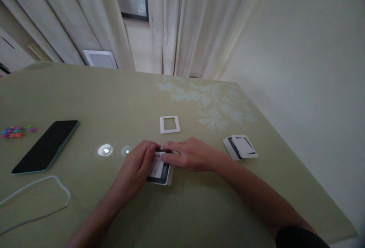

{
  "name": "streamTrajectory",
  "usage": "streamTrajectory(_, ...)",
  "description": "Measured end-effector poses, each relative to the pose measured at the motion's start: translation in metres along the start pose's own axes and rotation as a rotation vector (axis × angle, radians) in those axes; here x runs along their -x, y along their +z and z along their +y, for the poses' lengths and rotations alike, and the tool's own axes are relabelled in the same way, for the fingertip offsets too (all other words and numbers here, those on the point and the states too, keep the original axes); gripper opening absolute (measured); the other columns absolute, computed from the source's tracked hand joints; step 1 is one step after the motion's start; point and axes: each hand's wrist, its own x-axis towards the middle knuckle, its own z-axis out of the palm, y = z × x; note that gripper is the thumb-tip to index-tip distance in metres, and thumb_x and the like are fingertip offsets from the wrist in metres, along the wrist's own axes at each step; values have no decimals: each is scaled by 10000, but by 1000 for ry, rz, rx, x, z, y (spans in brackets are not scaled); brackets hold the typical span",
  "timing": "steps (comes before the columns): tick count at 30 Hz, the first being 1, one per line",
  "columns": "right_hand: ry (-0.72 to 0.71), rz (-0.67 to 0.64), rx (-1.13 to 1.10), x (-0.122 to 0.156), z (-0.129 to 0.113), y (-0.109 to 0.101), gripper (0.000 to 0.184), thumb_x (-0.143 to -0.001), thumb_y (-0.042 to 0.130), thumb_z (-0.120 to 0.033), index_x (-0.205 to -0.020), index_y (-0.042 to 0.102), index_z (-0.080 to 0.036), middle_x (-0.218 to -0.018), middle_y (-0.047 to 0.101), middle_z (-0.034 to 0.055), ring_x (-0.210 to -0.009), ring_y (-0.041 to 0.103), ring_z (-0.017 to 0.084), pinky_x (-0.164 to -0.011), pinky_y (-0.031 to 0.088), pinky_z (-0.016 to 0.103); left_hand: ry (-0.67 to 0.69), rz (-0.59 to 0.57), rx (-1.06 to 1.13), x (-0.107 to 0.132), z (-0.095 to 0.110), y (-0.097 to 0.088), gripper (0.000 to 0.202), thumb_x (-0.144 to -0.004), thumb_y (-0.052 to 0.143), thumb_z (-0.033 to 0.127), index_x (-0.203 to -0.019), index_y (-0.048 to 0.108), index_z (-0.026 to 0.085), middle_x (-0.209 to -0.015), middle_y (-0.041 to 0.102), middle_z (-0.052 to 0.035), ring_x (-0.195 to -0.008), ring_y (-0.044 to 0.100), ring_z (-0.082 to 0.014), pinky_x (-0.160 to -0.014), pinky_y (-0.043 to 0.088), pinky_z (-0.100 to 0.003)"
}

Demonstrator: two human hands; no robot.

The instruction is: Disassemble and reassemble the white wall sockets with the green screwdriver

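A white and black square switch unit lies on the green table near its middle. My left hand rests on its left side with the fingers curled over its top edge. From the right, my right hand presses its fingertips on the unit's upper edge. Both hands grip it against the tabletop. Just beyond the hands lies a white square frame, untouched.
A second switch unit with a loose white cover lies at the right. A black phone, colourful beads and a white cord loop lie at the left. Curtains and a wall stand behind the table.
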Motion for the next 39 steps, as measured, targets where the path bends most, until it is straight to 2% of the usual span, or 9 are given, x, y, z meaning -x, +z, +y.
streamTrajectory(5, 62, -69, 4, -1, 3, 5, 204, -1111, 535, -217, -1286, 640, -211, -1207, 732, 61, -736, 651, 155, -496, 210, 326, 116, -49, -183, 0, -5, 8, 385, -1122, 394, 426, -916, 656, 233, -937, 703, -66, -904, 625, -276, -857, 481, -430)
streamTrajectory(9, 124, -2, -110, 6, 5, -14, 192, -1074, 588, -196, -1253, 656, -177, -1157, 765, 84, -803, 703, 170, -564, 374, 286, 112, -99, -228, 3, -4, 12, 391, -1113, 424, 452, -863, 636, 239, -886, 694, -58, -864, 607, -274, -807, 473, -417)
streamTrajectory(11, 153, 193, -230, 14, 4, -34, 210, -1079, 587, -204, -1275, 653, -166, -1142, 784, 90, -858, 723, 167, -679, 486, 282, 110, -98, -196, 4, -1, 11, 356, -1097, 490, 456, -870, 655, 236, -896, 704, -55, -881, 628, -270, -802, 480, -400)
streamTrajectory(13, 182, 446, -403, 24, 0, -55, 201, -1061, 643, -220, -1256, 671, -177, -993, 789, 33, -830, 720, 131, -762, 531, 260, 119, -67, -148, 3, 5, 7, 303, -1066, 585, 449, -877, 681, 233, -899, 719, -46, -876, 651, -258, -789, 491, -373)
streamTrajectory(15, 203, 673, -536, 32, -4, -73, 183, -1011, 726, -223, -1189, 704, -189, -866, 752, -25, -639, 637, 75, -665, 515, 215, 138, -72, -92, 2, 14, 1, 246, -1031, 673, 420, -875, 716, 235, -858, 731, -26, -808, 666, -227, -731, 494, -326)
streamTrajectory(19, 234, 962, -694, 40, -10, -90, 139, -961, 789, -210, -1093, 750, -192, -758, 706, -50, -578, 626, 76, -538, 490, 189, 238, -286, -43, -9, 33, -13, 171, -1029, 707, 320, -916, 827, 274, -872, 780, -6, -758, 714, -177, -700, 517, -272)
streamTrajectory(25, 257, 1017, -779, 42, -4, -90, 143, -959, 787, -201, -1097, 759, -176, -734, 686, -52, -555, 631, 78, -484, 462, 192, 331, -449, -132, -20, 33, -15, 224, -1072, 637, 275, -1108, 855, 305, -1036, 830, -25, -898, 781, -189, -802, 571, -277)
streamTrajectory(33, 278, 1023, -735, 44, -1, -97, 131, -965, 787, -225, -1089, 765, -192, -743, 703, -49, -554, 626, 76, -493, 479, 204, 289, -311, -151, -3, 16, -17, 115, -1023, 726, 319, -1081, 825, 314, -977, 828, 1, -835, 786, -174, -738, 595, -246)
streamTrajectory(39, 346, 1010, -713, 40, -1, -94, 114, -953, 794, -259, -1065, 774, -251, -744, 721, -31, -540, 628, 114, -458, 494, 252, 383, -324, -102, -2, 12, -14, 197, -1048, 682, 218, -1129, 823, 331, -1033, 824, -3, -889, 781, -155, -779, 598, -228)
